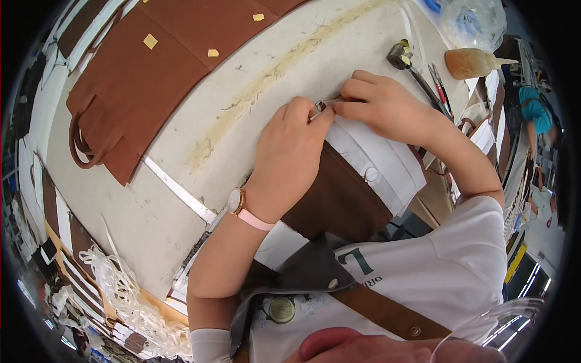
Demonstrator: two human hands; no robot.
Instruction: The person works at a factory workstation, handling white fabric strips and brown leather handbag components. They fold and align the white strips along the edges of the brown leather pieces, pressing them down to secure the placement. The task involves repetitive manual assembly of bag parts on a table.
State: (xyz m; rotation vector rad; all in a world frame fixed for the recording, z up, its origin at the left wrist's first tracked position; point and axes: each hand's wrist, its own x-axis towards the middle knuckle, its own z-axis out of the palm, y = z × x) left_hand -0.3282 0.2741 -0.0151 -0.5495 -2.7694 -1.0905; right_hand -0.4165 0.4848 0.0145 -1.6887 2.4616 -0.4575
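A dark brown panel (339, 193) with a white layer (396, 166) along its right side lies in front of me, close to my body. A small round button-like disc (370, 174) sits on the white layer. My left hand (289, 151), with a pink-strapped watch on its wrist, pinches the far end of this piece. Against it, my right hand (384, 107) pinches the same end, fingers bent. A small shiny metal bit (320, 106) shows at my left fingertips; whether it is a ring or a fitting I cannot tell. The pinched edge is mostly hidden by my fingers.
At the far left lies a large reddish-brown panel (157, 78) with a looped handle (85, 148) and yellow paper squares. A hammer (411, 66), a squeeze bottle of amber liquid (472, 63) and a plastic bag (475, 24) are at right. White strips (130, 302) pile up lower left.
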